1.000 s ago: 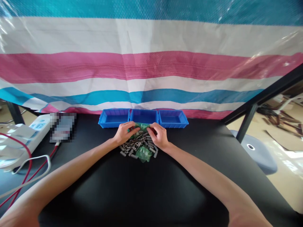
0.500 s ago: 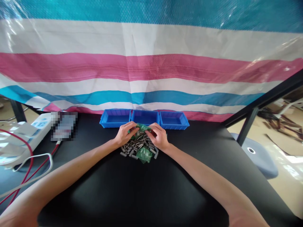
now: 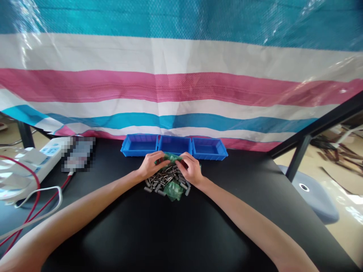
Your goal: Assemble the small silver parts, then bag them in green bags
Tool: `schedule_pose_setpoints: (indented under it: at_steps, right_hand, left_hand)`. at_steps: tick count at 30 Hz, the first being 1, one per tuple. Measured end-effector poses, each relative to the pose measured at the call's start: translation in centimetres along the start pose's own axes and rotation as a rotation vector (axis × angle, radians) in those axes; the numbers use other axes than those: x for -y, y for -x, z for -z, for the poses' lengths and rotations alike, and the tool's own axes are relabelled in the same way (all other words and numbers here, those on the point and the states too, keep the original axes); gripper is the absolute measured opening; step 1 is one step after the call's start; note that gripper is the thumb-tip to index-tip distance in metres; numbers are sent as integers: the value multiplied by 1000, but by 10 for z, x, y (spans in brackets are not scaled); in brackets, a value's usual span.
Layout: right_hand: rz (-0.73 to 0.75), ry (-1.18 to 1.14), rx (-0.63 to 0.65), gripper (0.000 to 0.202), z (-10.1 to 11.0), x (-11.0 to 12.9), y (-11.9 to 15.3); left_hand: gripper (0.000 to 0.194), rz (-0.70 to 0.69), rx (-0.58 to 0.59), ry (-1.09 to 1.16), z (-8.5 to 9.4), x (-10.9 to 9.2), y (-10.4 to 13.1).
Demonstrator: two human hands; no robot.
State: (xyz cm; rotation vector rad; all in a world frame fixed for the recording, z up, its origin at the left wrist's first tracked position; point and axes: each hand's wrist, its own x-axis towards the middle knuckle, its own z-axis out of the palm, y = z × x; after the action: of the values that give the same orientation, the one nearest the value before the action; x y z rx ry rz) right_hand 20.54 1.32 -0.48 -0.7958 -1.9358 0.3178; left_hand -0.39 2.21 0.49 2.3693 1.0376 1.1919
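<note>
Between my two hands is a green plastic bag [image 3: 172, 157], gripped from both sides above a pile of small metal parts. My left hand [image 3: 152, 164] is closed on the bag's left side, thumb towards the middle. On its right side my right hand [image 3: 190, 168] pinches the same bag. Below them lie the loose grey cylinders with thin shanks [image 3: 161, 179], heaped on the black table. A second green plastic piece [image 3: 173, 190] rests at the front of the heap. My fingers partly hide the held bag and the back of the pile.
Three blue bins [image 3: 174, 146] stand in a row behind the pile, against a striped tarp [image 3: 181, 87]. At the left are a white power strip [image 3: 42, 158], red and white cables [image 3: 36, 189] and a blurred-out device [image 3: 79, 153]. A grey stool [image 3: 314, 196] stands beyond the table's right edge.
The view has tilted up slightly, so everything sits a little lower. My hands still hold the green bag, with the left thumb now further in towards the right hand.
</note>
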Motion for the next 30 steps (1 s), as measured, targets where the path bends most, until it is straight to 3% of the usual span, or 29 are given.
schedule_pose_setpoints:
  at_steps: [6, 17, 30]
  right_hand:
    - [4, -9, 16, 9, 0, 0, 0]
    - [16, -34, 47, 8, 1, 1, 0]
    - [17, 30, 59, 13, -2, -1, 0]
  left_hand:
    - [24, 19, 59, 36, 0, 0, 1]
    - [20, -46, 37, 4, 0, -1, 0]
    - [22, -26, 47, 40, 1, -3, -1]
